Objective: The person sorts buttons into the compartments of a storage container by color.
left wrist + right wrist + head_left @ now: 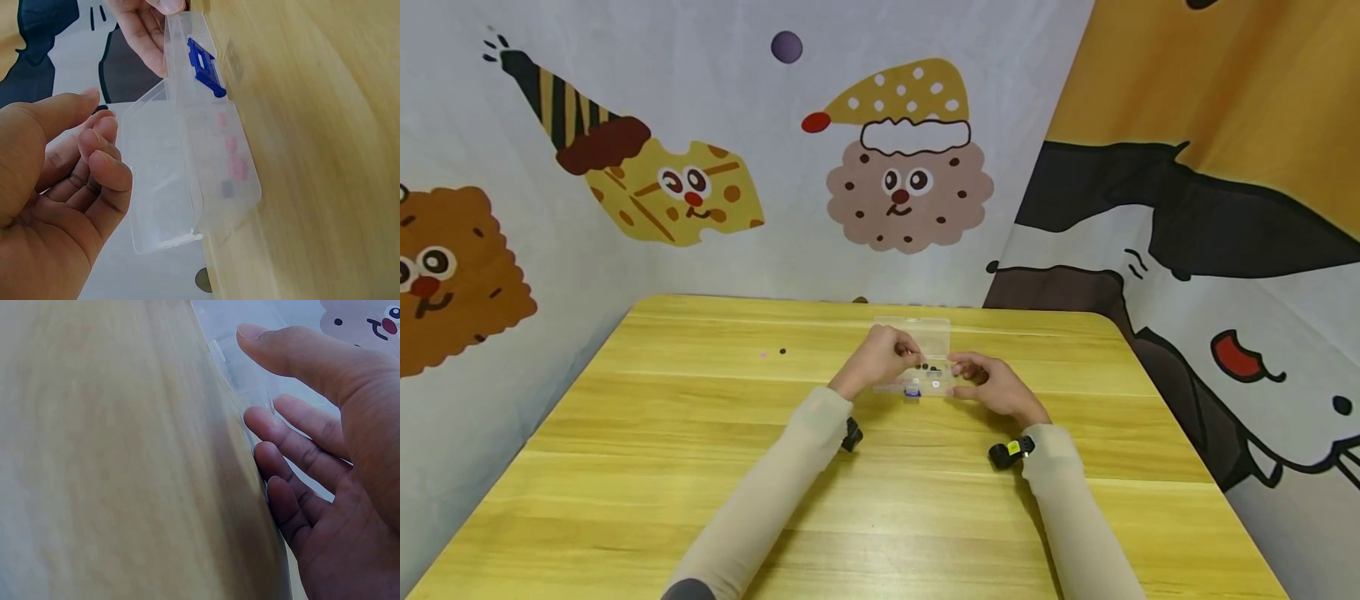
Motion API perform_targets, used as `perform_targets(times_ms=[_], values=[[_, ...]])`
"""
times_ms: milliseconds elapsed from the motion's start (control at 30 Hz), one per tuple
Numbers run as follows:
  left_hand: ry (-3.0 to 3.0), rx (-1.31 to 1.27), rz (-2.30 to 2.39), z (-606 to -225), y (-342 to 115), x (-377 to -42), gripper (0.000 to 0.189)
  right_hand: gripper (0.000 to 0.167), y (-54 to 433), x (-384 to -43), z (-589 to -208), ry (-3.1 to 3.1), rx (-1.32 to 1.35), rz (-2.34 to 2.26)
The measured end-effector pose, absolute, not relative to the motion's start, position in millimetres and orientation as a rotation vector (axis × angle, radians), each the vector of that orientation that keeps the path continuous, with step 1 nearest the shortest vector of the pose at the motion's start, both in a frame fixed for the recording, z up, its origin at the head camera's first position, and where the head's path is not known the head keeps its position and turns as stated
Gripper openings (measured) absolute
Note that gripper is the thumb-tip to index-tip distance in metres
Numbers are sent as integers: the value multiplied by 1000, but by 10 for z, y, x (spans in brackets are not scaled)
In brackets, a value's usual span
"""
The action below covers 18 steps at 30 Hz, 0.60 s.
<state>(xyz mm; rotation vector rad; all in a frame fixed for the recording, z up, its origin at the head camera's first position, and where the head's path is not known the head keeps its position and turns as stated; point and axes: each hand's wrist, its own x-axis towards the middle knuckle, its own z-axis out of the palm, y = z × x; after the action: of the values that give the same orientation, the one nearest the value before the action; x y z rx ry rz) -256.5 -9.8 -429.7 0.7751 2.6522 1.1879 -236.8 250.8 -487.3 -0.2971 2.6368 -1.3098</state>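
While both arms stretch out over the wooden desk [700, 467], a small clear plastic box [917, 354] sits at twelve o'clock from the person, its lid swung open toward the far wall. Left hand [880, 358] is at the box's nine o'clock side, fingers curled and bunched over the open tray; whether they pinch anything I cannot tell, and from the left wrist view the curled fingers [100, 169] hang just beside the clear lid without gripping it. Right hand [992, 385] sits at the box's three o'clock end, thumb and fingers loosely extended against the clear wall, steadying it rather than clamping. The right wrist view shows those straight fingers [294, 444] lying along the plastic edge. A blue latch [204, 65] sticks out of the box's front rim, and pink beads [234, 156] show blurred through the tray wall. Out at ten o'clock from the box, a small black bead [782, 351] and a pink speck [763, 355] lie loose on the desk, well apart from the hands.
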Motion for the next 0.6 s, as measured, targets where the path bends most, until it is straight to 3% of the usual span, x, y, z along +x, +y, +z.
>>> perform_targets(times_ms=[600], values=[[2719, 694, 1175, -4229, -388, -2572, 38, 60, 2508, -2373, -4880, 2619, -290, -1310]])
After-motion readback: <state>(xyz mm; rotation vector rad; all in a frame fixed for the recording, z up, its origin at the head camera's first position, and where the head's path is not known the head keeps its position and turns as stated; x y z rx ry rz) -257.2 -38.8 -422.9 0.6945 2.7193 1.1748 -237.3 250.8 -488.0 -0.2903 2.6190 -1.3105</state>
